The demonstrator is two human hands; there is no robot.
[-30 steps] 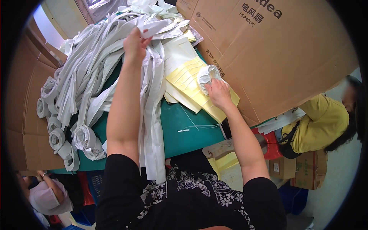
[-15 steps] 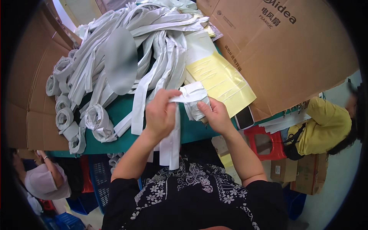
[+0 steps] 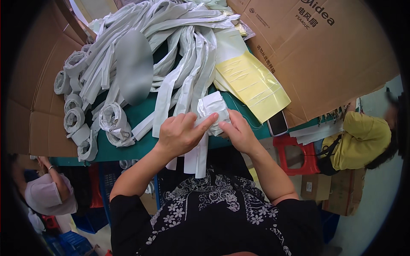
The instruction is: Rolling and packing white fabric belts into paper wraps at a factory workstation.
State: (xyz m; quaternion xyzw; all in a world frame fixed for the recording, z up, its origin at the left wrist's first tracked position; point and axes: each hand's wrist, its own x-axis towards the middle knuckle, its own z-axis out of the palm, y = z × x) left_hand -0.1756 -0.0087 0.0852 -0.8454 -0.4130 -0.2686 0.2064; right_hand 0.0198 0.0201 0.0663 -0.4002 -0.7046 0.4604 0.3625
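Note:
A white fabric strip wound into a roll [image 3: 212, 105] is held over the front edge of the green table. My right hand [image 3: 240, 131] is closed round the roll's right side, thumb on its near face. My left hand [image 3: 179, 133] is at the roll's left, its index finger laid across the roll and the other fingers curled in. What those curled fingers grip is partly hidden. Loose strip ends [image 3: 197, 158] hang below the left hand. Beyond lies a large heap of long white strips [image 3: 181, 70].
Finished-looking white rolls [image 3: 113, 121] sit at the table's left. A yellow sheet [image 3: 256, 89] and a phone [image 3: 278, 123] lie to the right. Cardboard [image 3: 324, 55] stands on both sides. A red stool [image 3: 297, 155] and two other people, one each side, are nearby.
My left hand has come in against the roll, its index finger now on it; earlier it drew a strip taut to the left. The right hand keeps its hold.

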